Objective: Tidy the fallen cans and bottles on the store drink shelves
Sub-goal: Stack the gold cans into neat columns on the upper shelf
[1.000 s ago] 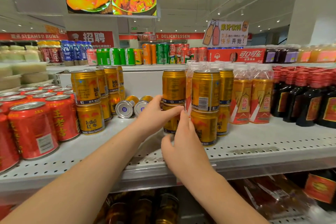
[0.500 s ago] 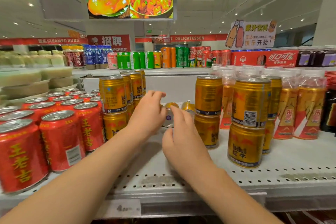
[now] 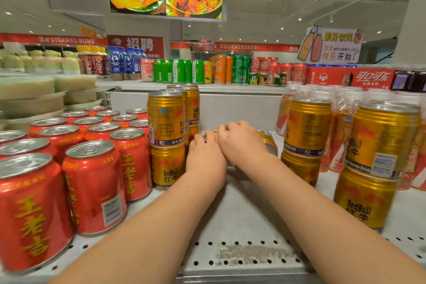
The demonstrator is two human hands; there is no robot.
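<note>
Two gold Red Bull cans lie on their sides at the back of the white perforated shelf (image 3: 242, 214). My left hand (image 3: 205, 159) curls its fingers over the left fallen can (image 3: 209, 134), of which only a sliver shows. Over the right fallen can (image 3: 268, 143) my right hand (image 3: 242, 143) wraps, with the can's end poking out to the right of the hand. The two hands touch side by side. Upright gold cans stand stacked two high to the left (image 3: 166, 120) and to the right (image 3: 307, 127) of them.
Several red herbal-tea cans (image 3: 92, 187) crowd the shelf's left. Another two-high gold stack (image 3: 382, 140) stands at the front right, with orange bottles (image 3: 341, 134) behind it. A higher shelf carries rows of soda cans (image 3: 239, 71). Bare shelf lies between the stacks under my forearms.
Both hands have left the right gold stack and reached deeper between the stacks onto the two fallen cans. The view has moved closer and leftward.
</note>
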